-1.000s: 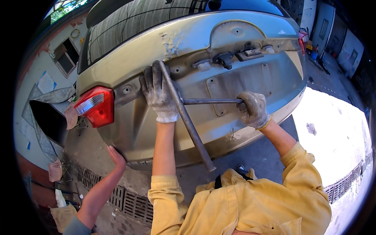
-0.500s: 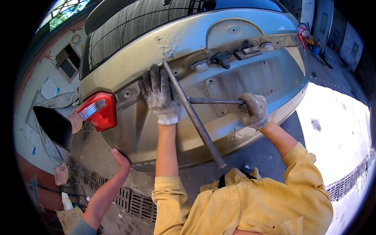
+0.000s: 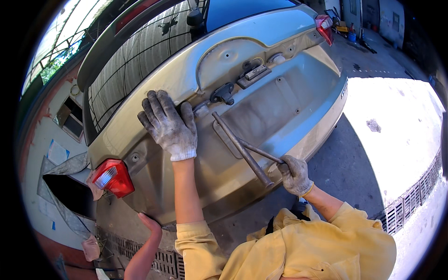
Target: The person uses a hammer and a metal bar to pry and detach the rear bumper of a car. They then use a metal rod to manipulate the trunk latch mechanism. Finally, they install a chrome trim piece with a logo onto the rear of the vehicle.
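My gloved left hand (image 3: 167,123) rests open, fingers spread, on the gold tailgate (image 3: 126,135), just left of a black latch fitting (image 3: 222,93). My gloved right hand (image 3: 294,172) is closed on the handle of a T-shaped steel tool (image 3: 242,150), whose long bar lies slanted over the recessed lower panel, its upper end below the latch fitting. At the lower left a red tail light (image 3: 112,177) sits on the tailgate's corner. The panel shows several bolt holes and patches of grime.
A co-worker's bare hand (image 3: 150,221) is at the tailgate's lower left edge. A drain grate (image 3: 413,196) crosses the floor. Behind stand a pale wall (image 3: 44,135), a dark rear window (image 3: 140,60) and, far right, tools with a blue container (image 3: 352,36).
My left hand has moved up onto the upper band of the tailgate. My right hand and the tool have moved down, away from that band. The view has shifted.
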Action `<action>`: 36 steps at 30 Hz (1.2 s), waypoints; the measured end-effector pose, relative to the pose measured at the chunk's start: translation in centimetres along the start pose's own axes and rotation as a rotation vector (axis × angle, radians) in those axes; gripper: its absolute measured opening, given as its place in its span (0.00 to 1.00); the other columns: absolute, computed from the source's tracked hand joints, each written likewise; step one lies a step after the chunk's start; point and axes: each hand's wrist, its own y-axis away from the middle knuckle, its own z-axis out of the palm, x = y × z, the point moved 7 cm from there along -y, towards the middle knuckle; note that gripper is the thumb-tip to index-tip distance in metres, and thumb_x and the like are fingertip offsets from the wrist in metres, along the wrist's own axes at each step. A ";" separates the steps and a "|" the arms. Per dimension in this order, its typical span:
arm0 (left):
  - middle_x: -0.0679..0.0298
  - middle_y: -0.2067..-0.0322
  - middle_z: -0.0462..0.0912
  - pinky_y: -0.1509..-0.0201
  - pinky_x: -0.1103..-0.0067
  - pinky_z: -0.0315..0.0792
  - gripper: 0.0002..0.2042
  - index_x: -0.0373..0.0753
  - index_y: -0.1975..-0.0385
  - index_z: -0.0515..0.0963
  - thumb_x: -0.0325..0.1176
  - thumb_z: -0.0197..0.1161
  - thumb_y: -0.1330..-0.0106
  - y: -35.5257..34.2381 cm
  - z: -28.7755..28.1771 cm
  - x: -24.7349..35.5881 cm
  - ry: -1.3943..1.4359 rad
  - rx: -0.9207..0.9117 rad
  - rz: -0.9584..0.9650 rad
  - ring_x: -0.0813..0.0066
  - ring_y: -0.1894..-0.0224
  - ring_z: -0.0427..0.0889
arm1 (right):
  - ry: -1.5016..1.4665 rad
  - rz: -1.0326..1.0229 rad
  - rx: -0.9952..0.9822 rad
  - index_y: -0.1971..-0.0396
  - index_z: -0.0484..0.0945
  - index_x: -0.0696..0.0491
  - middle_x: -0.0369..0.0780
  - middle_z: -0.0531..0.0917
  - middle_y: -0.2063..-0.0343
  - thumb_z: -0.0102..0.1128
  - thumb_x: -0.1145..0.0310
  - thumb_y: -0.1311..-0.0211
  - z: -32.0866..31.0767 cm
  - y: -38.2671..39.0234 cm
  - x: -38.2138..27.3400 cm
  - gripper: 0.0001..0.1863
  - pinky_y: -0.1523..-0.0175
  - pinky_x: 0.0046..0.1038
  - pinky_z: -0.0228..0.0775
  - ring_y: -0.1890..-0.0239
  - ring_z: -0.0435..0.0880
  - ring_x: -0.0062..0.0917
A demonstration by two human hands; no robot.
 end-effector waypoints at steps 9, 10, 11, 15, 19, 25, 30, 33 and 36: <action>0.47 0.31 0.69 0.24 0.49 0.54 0.32 0.35 0.34 0.70 0.49 0.64 0.33 -1.7 1.3 6.6 0.119 -0.181 0.253 0.43 0.28 0.65 | 0.019 0.160 0.093 0.60 0.80 0.58 0.44 0.82 0.78 0.57 0.60 0.25 -2.8 2.8 1.0 0.15 0.72 0.33 0.73 0.79 0.82 0.39; 0.48 0.31 0.69 0.24 0.49 0.54 0.31 0.36 0.34 0.71 0.48 0.64 0.33 -1.1 1.2 6.5 0.142 -0.182 0.255 0.43 0.28 0.66 | -0.016 0.196 0.077 0.60 0.80 0.58 0.44 0.82 0.77 0.57 0.61 0.25 -2.9 2.7 1.0 0.14 0.71 0.33 0.73 0.79 0.83 0.38; 0.48 0.31 0.69 0.24 0.49 0.53 0.31 0.36 0.34 0.71 0.47 0.65 0.34 -0.3 1.1 6.1 0.165 -0.184 0.258 0.44 0.28 0.66 | -0.051 0.233 0.062 0.60 0.80 0.58 0.44 0.82 0.77 0.57 0.61 0.25 -2.7 2.5 0.7 0.14 0.71 0.33 0.73 0.78 0.83 0.38; 0.53 0.36 0.77 0.25 0.50 0.56 0.22 0.40 0.37 0.77 0.36 0.63 0.32 2.2 -0.6 1.2 0.241 0.011 0.159 0.46 0.32 0.72 | -0.094 0.261 -0.006 0.62 0.80 0.58 0.40 0.81 0.76 0.53 0.58 0.23 -2.5 0.3 -0.3 0.17 0.70 0.29 0.71 0.77 0.81 0.28; 0.56 0.37 0.79 0.26 0.49 0.56 0.20 0.43 0.39 0.78 0.34 0.61 0.31 2.8 -0.9 -1.4 0.152 0.080 0.125 0.46 0.33 0.74 | -0.127 0.162 -0.037 0.60 0.80 0.59 0.43 0.83 0.75 0.59 0.66 0.26 -2.6 -3.9 -2.0 0.10 0.67 0.31 0.75 0.76 0.84 0.36; 0.56 0.37 0.79 0.26 0.48 0.55 0.20 0.44 0.39 0.79 0.33 0.61 0.32 3.1 0.0 -1.8 0.192 0.132 0.102 0.47 0.34 0.74 | -0.046 0.075 -0.075 0.58 0.80 0.59 0.44 0.81 0.77 0.58 0.70 0.28 -0.9 -8.2 -3.6 0.08 0.68 0.33 0.74 0.76 0.83 0.38; 0.57 0.36 0.78 0.26 0.49 0.55 0.21 0.45 0.39 0.79 0.32 0.61 0.33 3.2 0.1 -1.8 0.201 0.155 0.086 0.48 0.34 0.74 | 0.025 0.067 -0.084 0.59 0.80 0.58 0.46 0.79 0.77 0.58 0.67 0.27 0.9 -7.6 -0.9 0.09 0.69 0.34 0.73 0.77 0.82 0.39; 0.57 0.36 0.78 0.26 0.49 0.55 0.21 0.46 0.39 0.79 0.32 0.62 0.34 3.6 0.1 -2.0 0.195 0.132 0.075 0.49 0.33 0.74 | -0.040 0.067 -0.017 0.61 0.80 0.57 0.46 0.79 0.77 0.56 0.67 0.26 0.4 -6.7 -2.0 0.09 0.69 0.34 0.72 0.78 0.81 0.40; 0.58 0.36 0.78 0.26 0.49 0.55 0.21 0.46 0.39 0.79 0.32 0.62 0.34 3.3 0.2 -2.0 0.198 0.139 0.075 0.49 0.33 0.73 | 0.055 -0.015 -0.001 0.61 0.80 0.57 0.45 0.78 0.78 0.57 0.68 0.26 1.3 -7.0 -1.5 0.08 0.70 0.33 0.72 0.78 0.80 0.37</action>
